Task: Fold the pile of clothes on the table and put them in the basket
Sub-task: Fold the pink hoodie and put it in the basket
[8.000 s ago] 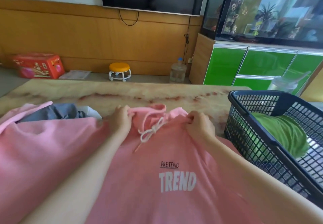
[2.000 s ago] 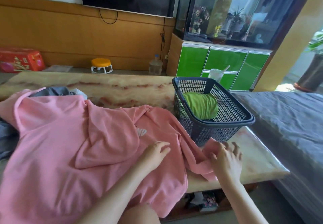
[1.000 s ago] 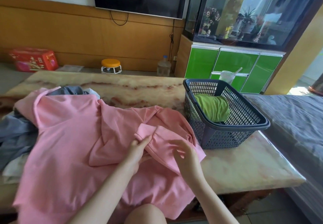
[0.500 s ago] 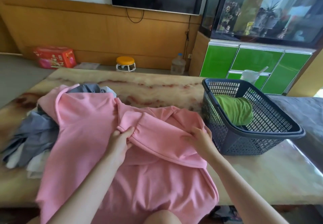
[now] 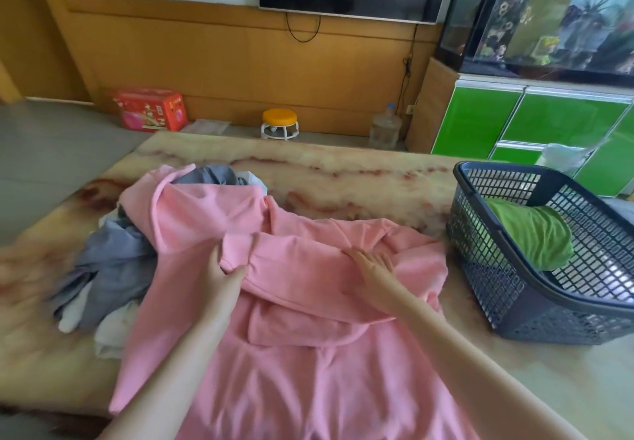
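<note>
Early on: just one green top (image 5: 528, 234) in basket (image 5: 514, 306), right of frame. Mid-fold on pink hoodie (image 5: 308, 336), centre: left hand (image 5: 223, 275) pinching sleeve cuff, right hand (image 5: 372, 264) flat, fingers straight, pressing it down. Grey pile (image 5: 113, 258) at left not yet folded.

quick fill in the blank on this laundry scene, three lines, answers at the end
1. The basket holds one ___ garment.
2. The right hand lies flat on the ___ hoodie.
3. The grey clothes lie on the person's ___ side of the hoodie.

Missing words: green; pink; left
</note>
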Available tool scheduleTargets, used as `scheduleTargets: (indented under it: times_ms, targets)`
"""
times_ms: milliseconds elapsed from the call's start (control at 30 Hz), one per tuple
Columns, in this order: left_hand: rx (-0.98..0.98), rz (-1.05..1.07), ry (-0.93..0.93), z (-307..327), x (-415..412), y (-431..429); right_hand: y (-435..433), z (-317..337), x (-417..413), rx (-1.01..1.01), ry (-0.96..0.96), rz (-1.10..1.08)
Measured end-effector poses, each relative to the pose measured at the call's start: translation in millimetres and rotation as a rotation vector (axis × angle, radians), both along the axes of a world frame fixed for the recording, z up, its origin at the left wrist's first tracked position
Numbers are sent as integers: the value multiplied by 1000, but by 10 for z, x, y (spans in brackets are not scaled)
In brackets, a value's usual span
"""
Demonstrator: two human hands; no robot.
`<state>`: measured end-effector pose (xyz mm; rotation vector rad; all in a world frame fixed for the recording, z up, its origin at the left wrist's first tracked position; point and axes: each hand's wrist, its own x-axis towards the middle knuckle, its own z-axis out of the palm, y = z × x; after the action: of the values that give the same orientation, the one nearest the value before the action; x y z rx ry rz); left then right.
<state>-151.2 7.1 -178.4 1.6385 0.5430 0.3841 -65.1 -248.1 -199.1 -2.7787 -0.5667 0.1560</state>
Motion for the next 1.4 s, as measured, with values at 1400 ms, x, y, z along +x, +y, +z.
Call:
scheduleTargets:
  times_ms: [1400]
  targets:
    - [1167,-153,61,-92,655,100,-428,296,546,108,-53,-225]
